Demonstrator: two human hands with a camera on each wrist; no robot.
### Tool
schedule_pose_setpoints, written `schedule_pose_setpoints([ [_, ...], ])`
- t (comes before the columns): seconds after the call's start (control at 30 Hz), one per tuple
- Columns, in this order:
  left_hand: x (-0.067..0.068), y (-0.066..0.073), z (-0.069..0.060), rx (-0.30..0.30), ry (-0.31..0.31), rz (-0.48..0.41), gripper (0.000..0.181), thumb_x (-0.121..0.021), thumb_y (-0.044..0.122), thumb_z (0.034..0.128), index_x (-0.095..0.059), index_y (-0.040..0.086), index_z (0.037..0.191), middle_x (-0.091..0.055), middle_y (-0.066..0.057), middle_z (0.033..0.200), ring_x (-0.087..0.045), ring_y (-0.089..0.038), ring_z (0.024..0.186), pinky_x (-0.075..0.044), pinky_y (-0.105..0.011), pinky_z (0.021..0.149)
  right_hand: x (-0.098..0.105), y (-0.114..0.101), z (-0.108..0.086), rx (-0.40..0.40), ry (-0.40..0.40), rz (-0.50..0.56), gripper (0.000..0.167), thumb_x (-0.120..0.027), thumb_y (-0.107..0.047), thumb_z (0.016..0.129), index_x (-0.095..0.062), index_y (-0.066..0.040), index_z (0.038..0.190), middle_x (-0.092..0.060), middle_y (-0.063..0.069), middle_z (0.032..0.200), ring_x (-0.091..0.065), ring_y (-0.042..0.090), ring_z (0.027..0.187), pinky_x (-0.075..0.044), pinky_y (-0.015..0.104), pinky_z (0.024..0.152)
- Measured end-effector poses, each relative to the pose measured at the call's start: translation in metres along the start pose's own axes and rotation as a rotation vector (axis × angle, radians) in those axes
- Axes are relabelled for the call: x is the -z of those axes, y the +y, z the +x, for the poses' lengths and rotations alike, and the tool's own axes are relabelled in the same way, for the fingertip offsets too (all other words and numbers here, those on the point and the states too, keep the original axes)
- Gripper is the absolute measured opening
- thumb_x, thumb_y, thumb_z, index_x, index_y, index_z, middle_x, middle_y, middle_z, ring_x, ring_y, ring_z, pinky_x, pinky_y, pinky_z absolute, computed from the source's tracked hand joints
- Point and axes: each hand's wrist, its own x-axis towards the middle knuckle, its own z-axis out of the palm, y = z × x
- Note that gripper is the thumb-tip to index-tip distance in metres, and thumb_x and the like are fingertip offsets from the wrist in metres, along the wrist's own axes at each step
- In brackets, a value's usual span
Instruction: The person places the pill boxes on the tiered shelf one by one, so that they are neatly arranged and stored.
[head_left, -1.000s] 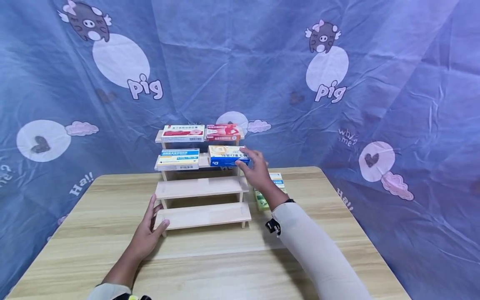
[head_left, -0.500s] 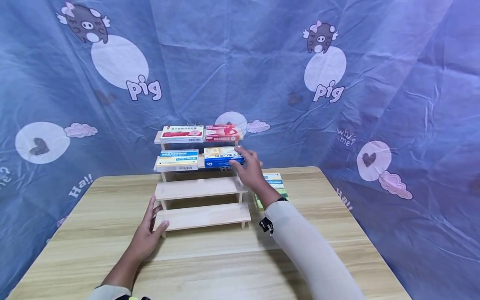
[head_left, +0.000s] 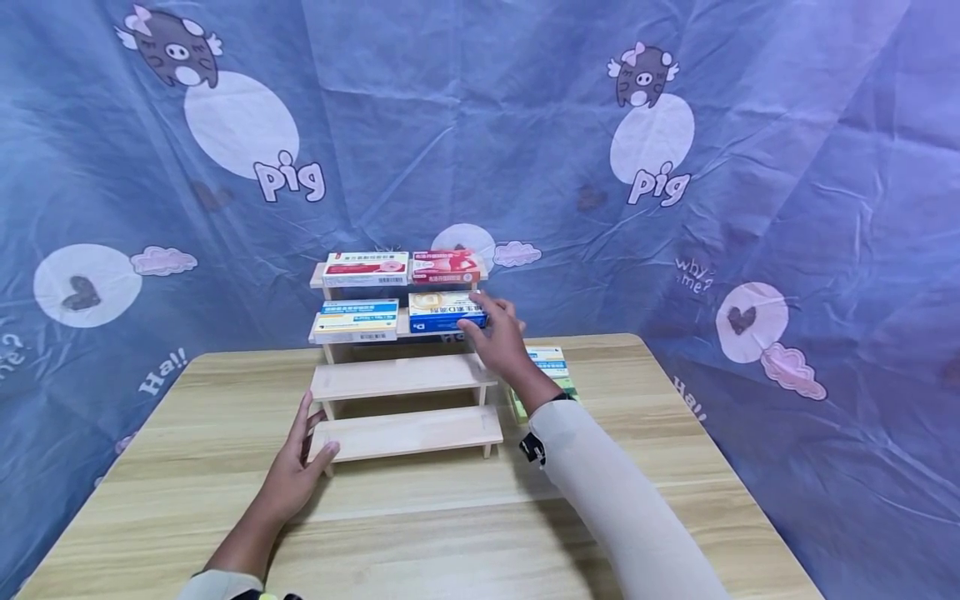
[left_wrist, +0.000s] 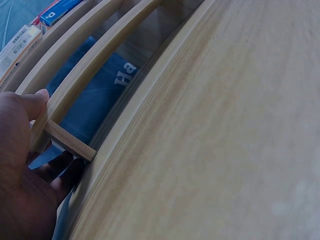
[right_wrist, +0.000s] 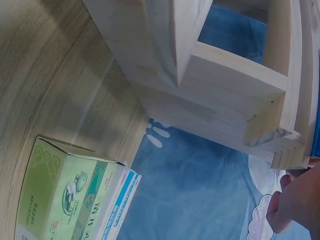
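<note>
Before me, creased blue cloth [head_left: 510, 133] with cartoon pigs [head_left: 174, 52] and pink clouds [head_left: 795, 372] behind a pale wood-grain table [head_left: 420, 533].

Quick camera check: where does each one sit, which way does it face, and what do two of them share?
Head: worn on the head, facing forward and down at the table and stepped rack; left hand, right hand and sleeves show.
Left wrist: worn on that wrist, facing the stepped rack and table; the left hand shows at the left edge.
Right wrist: worn on that wrist, facing the stepped rack's right end; part of the right hand shows at lower right.
Head and right wrist share the green box.
</note>
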Motion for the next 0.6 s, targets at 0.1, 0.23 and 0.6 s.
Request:
schedule_pose_setpoints([
  [0.1, -0.001, -0.001, 0.0, -0.002, 0.007, 0.002, 0.094, -0.059, 0.022, 0.115, 0.013, 0.024, 0.177, -0.029, -0.031, 0.175, -0.028, -0.062, 0.16, -0.029, -0.068, 0.122, 0.001, 0.001, 0.001, 0.006, -0.021, -0.005, 0.06, -0.07, -0.034, 0.108, -0.052, -0.019, 0.163, -0.036, 0.01, 0.179, -0.03, 0.037, 0.161, -0.015, 0.073, 0.126],
  [0.23, -0.003, -0.001, 0.001, -0.01, 0.004, -0.006, 0.095, -0.059, 0.023, 0.115, 0.013, 0.029, 0.176, -0.027, -0.032, 0.176, -0.027, -0.063, 0.159, -0.031, -0.069, 0.122, 0.006, 0.003, 0.001, 0.025, -0.026, -0.024, 0.063, -0.072, -0.032, 0.106, -0.051, -0.018, 0.164, -0.035, 0.012, 0.179, -0.028, 0.039, 0.163, -0.013, 0.075, 0.128],
  [0.6, -0.001, 0.0, 0.0, -0.011, 0.007, -0.006, 0.094, -0.058, 0.022, 0.1152, 0.014, 0.03, 0.176, -0.026, -0.032, 0.176, -0.026, -0.064, 0.16, -0.029, -0.071, 0.123, 0.007, 0.014, -0.009, 0.089, 0.041, 0.006, 0.08, -0.079, -0.035, 0.101, -0.04, -0.015, 0.169, -0.036, 0.017, 0.176, -0.027, 0.041, 0.165, -0.011, 0.081, 0.128],
])
